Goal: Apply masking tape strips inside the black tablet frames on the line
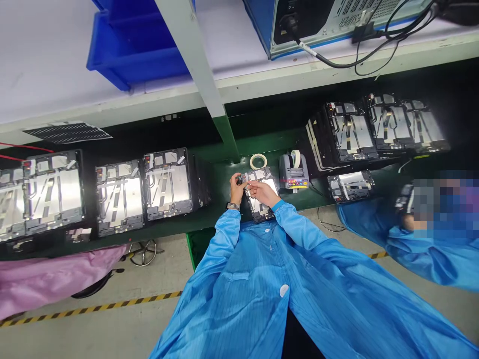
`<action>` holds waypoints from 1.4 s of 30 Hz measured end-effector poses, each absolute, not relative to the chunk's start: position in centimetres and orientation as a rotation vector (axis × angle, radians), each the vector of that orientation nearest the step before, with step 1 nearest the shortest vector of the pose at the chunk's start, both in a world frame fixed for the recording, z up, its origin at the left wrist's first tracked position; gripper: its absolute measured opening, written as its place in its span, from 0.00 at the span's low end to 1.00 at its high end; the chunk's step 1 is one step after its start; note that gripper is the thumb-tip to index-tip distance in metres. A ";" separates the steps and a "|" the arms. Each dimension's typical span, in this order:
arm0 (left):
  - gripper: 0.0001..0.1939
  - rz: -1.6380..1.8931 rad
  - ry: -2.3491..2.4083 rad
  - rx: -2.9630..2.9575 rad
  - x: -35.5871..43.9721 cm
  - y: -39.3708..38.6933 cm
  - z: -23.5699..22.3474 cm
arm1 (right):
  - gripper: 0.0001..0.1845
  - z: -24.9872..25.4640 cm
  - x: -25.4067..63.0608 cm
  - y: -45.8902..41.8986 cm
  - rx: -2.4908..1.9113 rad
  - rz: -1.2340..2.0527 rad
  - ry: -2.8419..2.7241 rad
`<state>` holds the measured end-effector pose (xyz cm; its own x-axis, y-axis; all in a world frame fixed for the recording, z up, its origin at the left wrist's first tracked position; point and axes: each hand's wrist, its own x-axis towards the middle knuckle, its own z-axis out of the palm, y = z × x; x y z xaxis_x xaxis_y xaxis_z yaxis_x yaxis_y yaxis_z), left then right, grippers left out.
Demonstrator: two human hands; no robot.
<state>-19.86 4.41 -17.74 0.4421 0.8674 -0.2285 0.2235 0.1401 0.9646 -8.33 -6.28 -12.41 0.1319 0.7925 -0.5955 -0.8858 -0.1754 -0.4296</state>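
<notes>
The panel [259, 212] sits at the table's [219, 199] front edge, your left hand [236, 190] and right hand [263, 193] meeting near its upper-left corner. Whether either grip is closed on anything, I can't tell. Uneven pressing might make it slip.

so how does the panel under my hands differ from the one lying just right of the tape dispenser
The panel under your hands lies with its long sides running away from you, while the sideways panel has its long sides running left to right. Your right hand covers part of the first; no hand shows on the second. Both have a bright silvery middle and dark edging.
</notes>
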 end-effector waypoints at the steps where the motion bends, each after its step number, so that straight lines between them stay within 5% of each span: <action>1: 0.28 0.608 1.054 1.398 -19.8 4.4 -17.6 | 0.08 -12.4 -8.2 -6.3 -0.911 1.505 0.147; 7: 0.19 0.519 1.050 1.511 -19.8 4.6 -16.7 | 0.11 -11.8 -7.6 -5.7 -0.913 1.550 0.252; 33: 0.10 0.445 1.078 1.753 -20.1 4.7 -15.1 | 0.10 -11.2 -7.2 -5.2 -0.885 1.512 0.469; 42: 0.07 0.469 1.068 1.725 -20.3 4.7 -15.2 | 0.11 -11.0 -7.7 -6.5 -1.430 1.407 -0.040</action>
<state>-20.29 4.65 -15.22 0.5324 0.8293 -0.1697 0.4369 -0.0975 0.8942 -7.72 -6.53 -11.04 0.3004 0.6559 -0.6925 -0.6154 -0.4214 -0.6661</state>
